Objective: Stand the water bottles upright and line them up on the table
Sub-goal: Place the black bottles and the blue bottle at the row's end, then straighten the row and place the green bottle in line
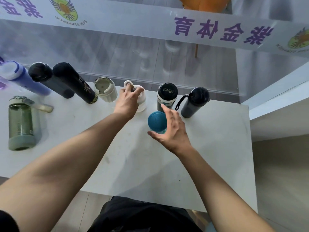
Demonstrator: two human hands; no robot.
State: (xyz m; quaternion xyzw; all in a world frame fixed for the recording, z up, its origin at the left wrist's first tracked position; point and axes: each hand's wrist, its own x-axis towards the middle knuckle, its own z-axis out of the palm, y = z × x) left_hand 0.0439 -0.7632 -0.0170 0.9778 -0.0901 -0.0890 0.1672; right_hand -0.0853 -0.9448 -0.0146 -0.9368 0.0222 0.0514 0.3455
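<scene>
Several bottles stand in a row along the far edge of the white table (209,156): a purple bottle (21,76), a dark grey one (48,79), a tall black one (75,82), a cream cup (105,89), a white bottle (142,99), a black-lidded flask (167,95) and a dark bottle with a strap (195,102). My left hand (128,101) grips the white bottle's top. A blue-lidded bottle (156,122) stands nearer me; my right hand (172,129) curls around its right side, fingers spread. A green bottle (20,124) stands at the left, in front of the row.
A glass wall with a white banner (150,19) of purple characters rises right behind the table. The table's right edge (250,148) drops to the floor. My dark-clothed lap (142,216) sits under the near edge.
</scene>
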